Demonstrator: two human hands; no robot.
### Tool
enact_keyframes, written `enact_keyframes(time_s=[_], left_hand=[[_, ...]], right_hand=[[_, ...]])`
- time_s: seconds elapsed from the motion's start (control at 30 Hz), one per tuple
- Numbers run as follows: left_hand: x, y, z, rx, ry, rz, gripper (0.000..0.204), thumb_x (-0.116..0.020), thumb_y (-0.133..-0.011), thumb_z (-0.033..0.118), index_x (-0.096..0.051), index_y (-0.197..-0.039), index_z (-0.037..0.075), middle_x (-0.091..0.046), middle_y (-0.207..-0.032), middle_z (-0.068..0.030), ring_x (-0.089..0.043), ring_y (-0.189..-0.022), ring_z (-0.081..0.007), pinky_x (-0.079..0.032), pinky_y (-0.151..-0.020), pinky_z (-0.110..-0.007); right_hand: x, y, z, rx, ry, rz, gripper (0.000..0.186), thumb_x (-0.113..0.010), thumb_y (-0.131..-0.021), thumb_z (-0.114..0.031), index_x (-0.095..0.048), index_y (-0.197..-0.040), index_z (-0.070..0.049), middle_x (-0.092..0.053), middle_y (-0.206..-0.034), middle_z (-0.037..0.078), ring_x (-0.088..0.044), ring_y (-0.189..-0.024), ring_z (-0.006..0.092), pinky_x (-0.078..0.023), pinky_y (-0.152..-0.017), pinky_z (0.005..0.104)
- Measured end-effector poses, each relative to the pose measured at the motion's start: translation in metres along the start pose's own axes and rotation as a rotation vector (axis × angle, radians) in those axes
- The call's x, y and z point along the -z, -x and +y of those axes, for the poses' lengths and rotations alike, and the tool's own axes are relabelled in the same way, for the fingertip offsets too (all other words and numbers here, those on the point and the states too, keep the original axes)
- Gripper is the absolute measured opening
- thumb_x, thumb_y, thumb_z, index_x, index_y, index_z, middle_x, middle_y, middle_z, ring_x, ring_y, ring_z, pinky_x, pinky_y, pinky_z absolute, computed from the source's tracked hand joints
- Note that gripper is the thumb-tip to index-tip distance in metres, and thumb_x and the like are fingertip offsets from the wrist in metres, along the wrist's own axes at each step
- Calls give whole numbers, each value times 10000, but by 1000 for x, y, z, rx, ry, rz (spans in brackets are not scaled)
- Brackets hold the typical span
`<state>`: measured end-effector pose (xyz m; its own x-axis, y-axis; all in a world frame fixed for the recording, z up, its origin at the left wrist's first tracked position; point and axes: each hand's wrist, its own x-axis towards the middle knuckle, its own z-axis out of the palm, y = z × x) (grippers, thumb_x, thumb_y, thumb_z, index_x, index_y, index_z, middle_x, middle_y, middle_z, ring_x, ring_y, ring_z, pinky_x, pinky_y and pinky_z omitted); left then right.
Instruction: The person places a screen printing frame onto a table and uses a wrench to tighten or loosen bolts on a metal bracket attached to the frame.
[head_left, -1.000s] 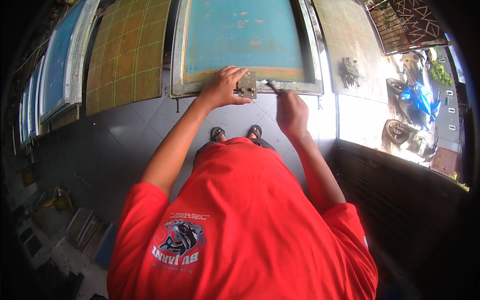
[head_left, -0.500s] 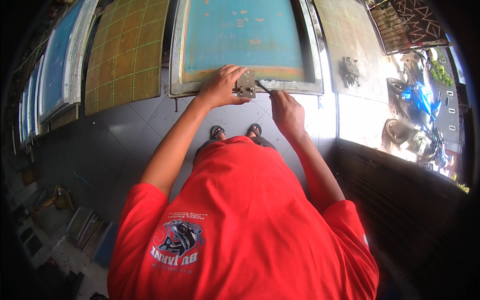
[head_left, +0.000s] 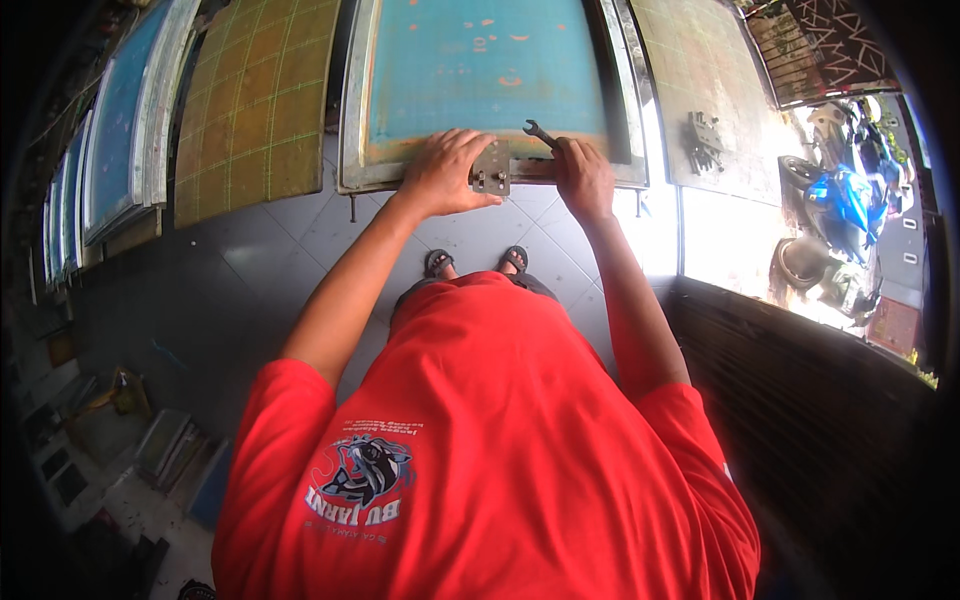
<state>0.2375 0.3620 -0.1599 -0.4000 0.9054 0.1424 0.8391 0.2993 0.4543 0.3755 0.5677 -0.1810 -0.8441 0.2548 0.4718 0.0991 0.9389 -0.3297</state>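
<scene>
A framed screen with blue mesh (head_left: 480, 85) lies in front of me, its pale metal frame (head_left: 375, 177) running along the near side. At the middle of that near bar sits a small metal plate with bolts (head_left: 495, 168). My left hand (head_left: 440, 172) grips the plate from its left, fingers over the bar and thumb below. My right hand (head_left: 586, 178) is closed around a dark open-end wrench (head_left: 538, 131). The wrench's jaw points up and left over the mesh, apart from the bolts. The palm hides the wrench's other end.
A yellow-brown board with green grid lines (head_left: 255, 100) stands left, beside stacked blue screens (head_left: 120, 120). On a pale board (head_left: 670, 60) at right lies another bolted metal piece (head_left: 704, 140). A blue motorcycle (head_left: 845, 205) is beyond. Grey floor tiles (head_left: 300, 235) lie below.
My right hand has moved up and slightly right, lifting the wrench away from the plate; its jaw now shows above the bar. My left hand stays on the plate.
</scene>
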Motion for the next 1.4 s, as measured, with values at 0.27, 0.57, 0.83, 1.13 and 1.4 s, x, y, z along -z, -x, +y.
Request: enact_keyframes(time_s=[0.27, 0.57, 0.83, 1.13, 1.4], left_hand=[[-11, -16, 18, -29, 68, 25, 845, -837, -638, 419, -495, -1295, 11, -526, -1295, -173, -474, -1236, -342, -374, -1055, -444], [3, 10, -3, 62, 51, 14, 843, -850, -628, 382, -493, -1316, 48, -518, -1312, -185, -450, -1260, -364, -358, -1071, -458], [21, 40, -38, 81, 11, 8, 837, -843, -649, 361, -480, -1345, 69, -505, -1344, -179, -425, -1291, -364, -316, -1112, -451], [68, 81, -74, 119, -78, -29, 837, -854, -625, 319, -489, -1339, 80, -508, -1319, -156, -398, -1308, -333, -312, -1115, -449], [78, 97, -89, 184, -27, -23, 835, -874, -591, 283, -503, -1308, 66, -434, -1303, -127, -375, -1290, -328, -343, -1092, -423]], right_hand=[[-4, 0, 2, -3, -25, -19, 132, -622, -854, -125, -574, -961, -65, -603, -797, 102, -603, -776, 306, -472, -698, 429], [-4, 0, 3, 10, -56, -8, 136, -623, -857, -128, -575, -963, -58, -615, -811, 111, -603, -785, 317, -473, -702, 430], [0, -2, -3, -49, -63, -38, 163, -648, -848, -173, -584, -939, -54, -629, -829, 126, -606, -810, 331, -471, -714, 437], [-2, -1, -3, -60, -25, -57, 144, -634, -867, -180, -578, -924, -60, -628, -833, 129, -601, -834, 340, -458, -728, 449], [-1, -2, -7, -73, -9, -73, 130, -627, -873, -157, -586, -933, -50, -631, -844, 122, -602, -841, 334, -455, -731, 441]])
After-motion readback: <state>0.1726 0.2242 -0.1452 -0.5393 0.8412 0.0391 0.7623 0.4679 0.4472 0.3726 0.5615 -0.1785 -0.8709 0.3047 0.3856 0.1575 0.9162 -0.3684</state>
